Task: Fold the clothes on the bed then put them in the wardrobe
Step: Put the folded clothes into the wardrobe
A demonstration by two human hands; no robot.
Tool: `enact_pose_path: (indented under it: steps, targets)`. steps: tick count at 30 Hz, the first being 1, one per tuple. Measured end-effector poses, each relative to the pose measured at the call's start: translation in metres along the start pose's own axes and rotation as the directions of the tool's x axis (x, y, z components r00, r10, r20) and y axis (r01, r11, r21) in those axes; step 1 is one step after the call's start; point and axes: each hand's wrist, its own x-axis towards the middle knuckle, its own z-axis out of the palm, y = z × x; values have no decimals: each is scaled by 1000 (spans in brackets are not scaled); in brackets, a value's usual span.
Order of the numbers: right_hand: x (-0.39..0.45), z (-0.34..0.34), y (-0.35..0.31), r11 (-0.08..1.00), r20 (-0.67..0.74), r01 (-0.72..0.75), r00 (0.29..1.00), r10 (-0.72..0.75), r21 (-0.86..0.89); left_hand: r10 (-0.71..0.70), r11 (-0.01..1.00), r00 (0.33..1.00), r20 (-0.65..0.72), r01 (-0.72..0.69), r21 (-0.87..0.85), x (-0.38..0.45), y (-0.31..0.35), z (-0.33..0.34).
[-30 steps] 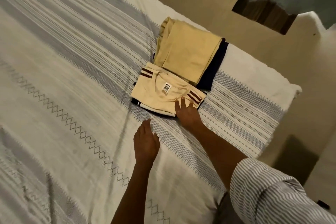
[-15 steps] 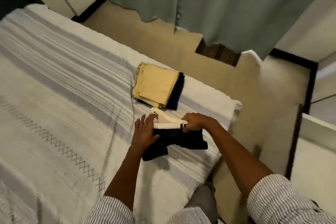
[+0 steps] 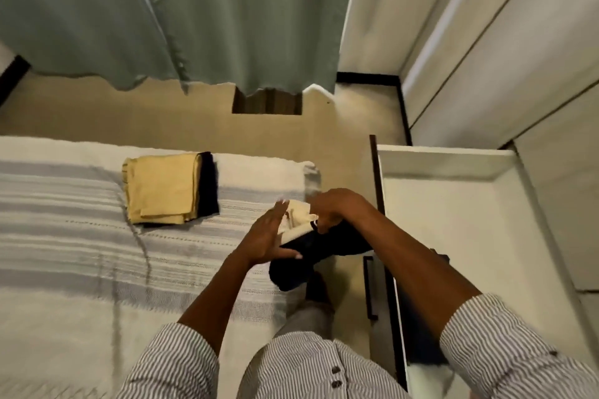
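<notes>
Folded stack [image 3: 311, 236] lifted off bed [image 3: 81, 236], wardrobe [image 3: 453, 220] open

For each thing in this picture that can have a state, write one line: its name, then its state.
Cream and navy folded clothes: lifted off the bed, carried.
Yellow and navy folded pile: lying on the bed.
Left hand: flat, supporting the clothes.
Right hand: gripping the clothes from above.
Wardrobe drawer: open.
Green curtain: hanging, drawn.

Folded stack [image 3: 162, 188] on bed [image 3: 64, 253], left of held bundle [image 3: 311, 249]; wardrobe [image 3: 453, 204] right.
</notes>
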Motion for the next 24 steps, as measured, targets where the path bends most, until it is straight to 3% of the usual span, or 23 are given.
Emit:
enact_pose_path:
  steps: [3, 5, 9, 13, 16, 19, 24]
  targets:
    - [-16, 4, 8, 984, -87, -51, 996, 36, -169, 86, 990, 996, 1, -85, 111, 25, 42, 8]
    - [-31, 0, 18, 978, -107, -85, 992, 66, -190, 94, 989, 996, 5, -94, 115, 38, 70, 19]
    - [-52, -21, 38, 980, -8, -185, 983, 185, -73, 31, 999, 988, -153, -35, -25, 51, 103, 46]
    - [-72, -35, 53, 966, 101, -251, 964, 245, 61, 84, 980, 977, -193, -116, -159, 61, 134, 51]
    - [-92, -38, 70, 945, 103, -303, 951, 292, 120, 158, 954, 985, -68, -170, -246, 75, 131, 53]
    - [-117, -29, 101, 902, 69, -339, 940, 333, 266, 75, 995, 996, 52, -72, -65, 91, 119, 54]
    - [-164, 3, 152, 787, 22, -352, 918, 397, 507, 90, 996, 941, 326, -80, -44, 115, 133, 48]
